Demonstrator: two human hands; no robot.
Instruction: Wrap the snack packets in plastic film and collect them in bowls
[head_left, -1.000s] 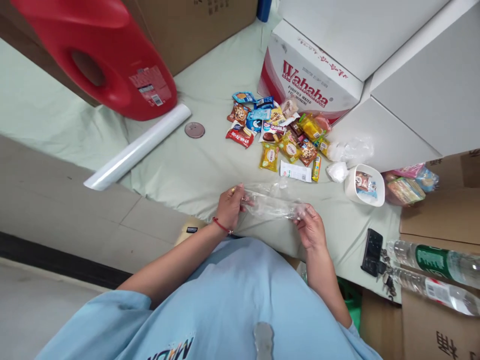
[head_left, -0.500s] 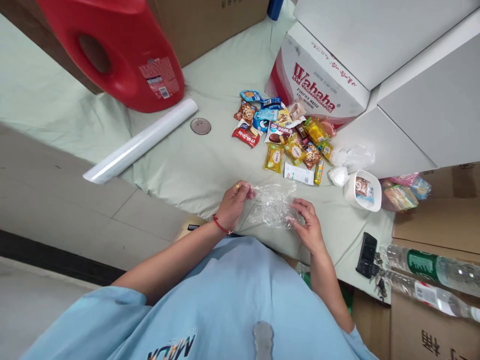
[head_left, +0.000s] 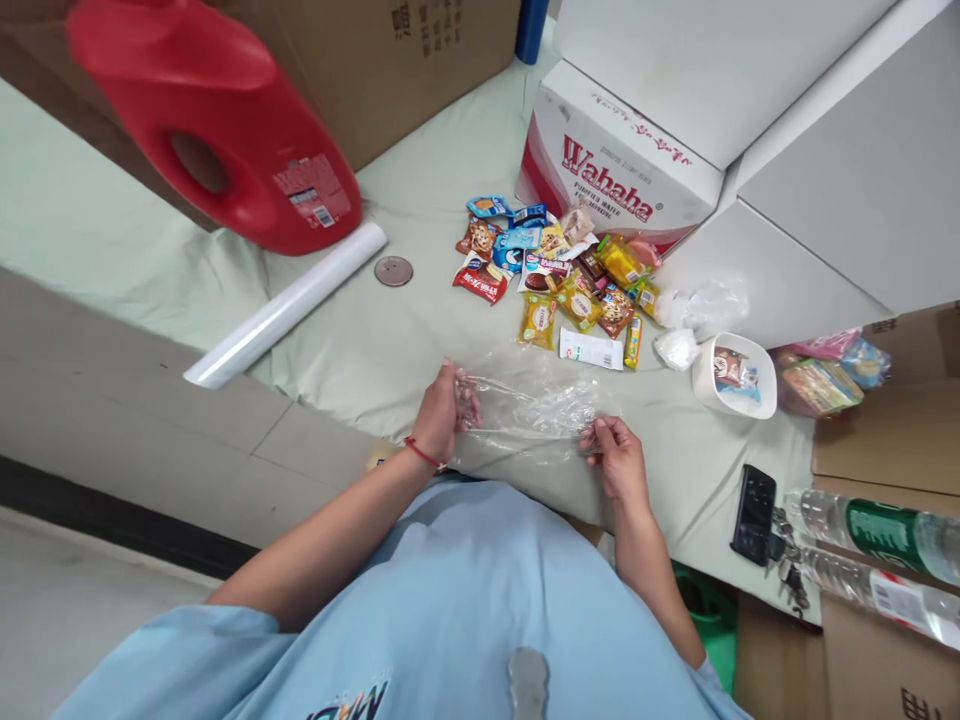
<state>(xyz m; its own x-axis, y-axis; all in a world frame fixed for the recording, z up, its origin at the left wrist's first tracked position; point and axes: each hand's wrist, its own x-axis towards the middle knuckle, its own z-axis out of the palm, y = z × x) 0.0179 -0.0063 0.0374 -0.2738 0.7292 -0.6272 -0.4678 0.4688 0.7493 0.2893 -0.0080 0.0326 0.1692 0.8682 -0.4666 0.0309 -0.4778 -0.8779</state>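
Observation:
A thin clear plastic bag (head_left: 536, 405), wrinkled and stretched sideways, spans the space between my two hands above the table's front edge. My left hand (head_left: 444, 408), with a red cord at the wrist, grips its left end; some fingertips show through the film. At the other end my right hand (head_left: 611, 455) pinches the bag between thumb and curled fingers. Just beyond the bag lies a heap of wrapped snacks (head_left: 559, 265) in red, blue, yellow and brown packets. A white packet (head_left: 591, 349) is the one nearest the bag.
Left are a red jug (head_left: 300, 150), a white roll (head_left: 292, 305) and a round brown disc (head_left: 394, 271). A Wahaha carton (head_left: 615, 165) stands behind. Right are crumpled plastic (head_left: 705, 305), a white tub (head_left: 761, 390) holding packets, a phone (head_left: 754, 510), keys and two bottles (head_left: 877, 530).
My hands have drawn apart and the bag is spread wider between them. My left hand's fingers now show behind the film; my right hand has closed into a pinch. The view has shifted slightly.

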